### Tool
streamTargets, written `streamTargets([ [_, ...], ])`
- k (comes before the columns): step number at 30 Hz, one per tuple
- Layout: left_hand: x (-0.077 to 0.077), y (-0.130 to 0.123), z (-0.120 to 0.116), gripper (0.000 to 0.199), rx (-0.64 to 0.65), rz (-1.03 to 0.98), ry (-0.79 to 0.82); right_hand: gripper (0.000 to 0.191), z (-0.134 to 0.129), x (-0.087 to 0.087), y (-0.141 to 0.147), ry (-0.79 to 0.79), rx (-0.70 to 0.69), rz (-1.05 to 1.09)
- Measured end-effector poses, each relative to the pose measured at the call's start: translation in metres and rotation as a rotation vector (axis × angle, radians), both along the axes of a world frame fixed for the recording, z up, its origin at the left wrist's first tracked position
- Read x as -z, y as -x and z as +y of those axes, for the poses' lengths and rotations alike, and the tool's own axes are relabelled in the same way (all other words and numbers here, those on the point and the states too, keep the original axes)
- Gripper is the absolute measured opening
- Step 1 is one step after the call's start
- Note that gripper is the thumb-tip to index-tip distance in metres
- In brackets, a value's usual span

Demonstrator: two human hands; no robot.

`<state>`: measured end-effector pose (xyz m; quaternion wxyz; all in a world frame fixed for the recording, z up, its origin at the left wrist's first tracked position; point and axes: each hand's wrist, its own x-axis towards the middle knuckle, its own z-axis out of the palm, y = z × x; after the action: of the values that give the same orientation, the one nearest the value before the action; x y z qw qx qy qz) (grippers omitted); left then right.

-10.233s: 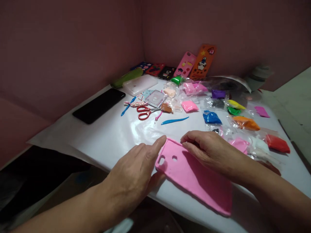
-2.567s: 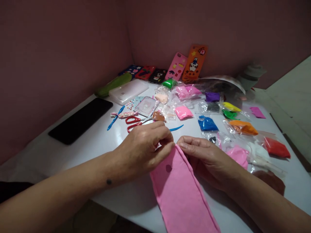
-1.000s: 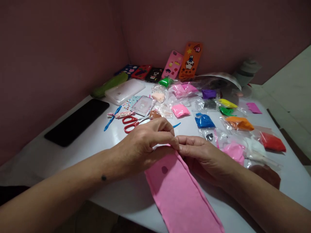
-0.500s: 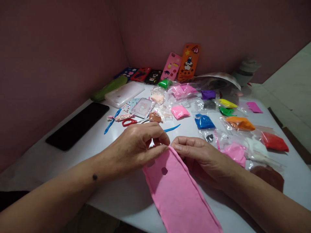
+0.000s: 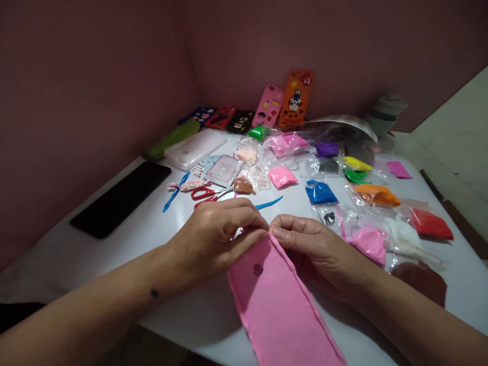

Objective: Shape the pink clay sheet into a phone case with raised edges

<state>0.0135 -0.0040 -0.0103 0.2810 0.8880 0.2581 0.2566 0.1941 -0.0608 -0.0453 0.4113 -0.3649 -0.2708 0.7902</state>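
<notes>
A phone case covered in pink clay (image 5: 280, 305) slants from the middle of the view down to the bottom edge, with a raised rim along its sides and a small dark hole in its face. My left hand (image 5: 221, 236) pinches the rim at the case's far end, thumb against fingers. Right beside it, my right hand (image 5: 308, 241) grips the same far corner, its thumb on top and its other fingers partly hidden. The two hands' fingertips nearly meet there. Just beyond them lie red-handled scissors (image 5: 204, 193) and a blue modelling tool (image 5: 270, 203).
Bags of coloured clay, such as blue (image 5: 321, 192), orange (image 5: 375, 194) and red (image 5: 432, 224), spread over the right side. A black phone (image 5: 122, 198) lies at left, near a clear case (image 5: 196, 147). Decorated cases, one orange (image 5: 297, 99), lean on the wall. A bottle (image 5: 389, 113) stands behind.
My left hand has shifted slightly right along the far rim, closer to my right hand. More of the scissors shows behind it. My right hand has hardly moved.
</notes>
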Motion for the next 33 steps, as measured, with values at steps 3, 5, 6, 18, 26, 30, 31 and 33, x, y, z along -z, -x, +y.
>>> streamTargets([
  [3, -0.007, 0.001, 0.002, 0.014, -0.07, 0.037, 0.169, 0.022, 0.001, 0.0, 0.0, -0.005, -0.003, 0.023],
  [5, -0.011, 0.001, 0.004, 0.016, -0.091, 0.037, 0.296, 0.021, 0.001, -0.001, 0.0, -0.018, -0.004, 0.043],
  [6, -0.012, 0.002, 0.004, 0.017, -0.085, 0.039, 0.364, 0.021, 0.002, -0.001, 0.0, -0.024, -0.003, 0.051],
  [18, -0.005, 0.002, 0.007, 0.027, 0.006, -0.074, 1.039, 0.021, -0.001, -0.006, 0.002, -0.003, 0.001, 0.183],
  [26, -0.006, 0.001, 0.006, 0.023, -0.014, -0.083, 1.315, 0.024, -0.004, -0.005, 0.005, 0.005, -0.021, 0.115],
  [30, -0.004, 0.0, 0.005, 0.025, -0.013, -0.095, 1.296, 0.025, -0.005, -0.004, 0.007, 0.004, -0.018, 0.08],
  [31, -0.003, 0.0, 0.005, 0.025, -0.022, -0.095, 1.291, 0.025, -0.005, -0.003, 0.007, -0.003, -0.02, 0.073],
  [33, -0.003, -0.001, 0.004, 0.025, -0.039, -0.105, 1.305, 0.025, -0.004, -0.001, 0.006, -0.019, -0.027, 0.06],
])
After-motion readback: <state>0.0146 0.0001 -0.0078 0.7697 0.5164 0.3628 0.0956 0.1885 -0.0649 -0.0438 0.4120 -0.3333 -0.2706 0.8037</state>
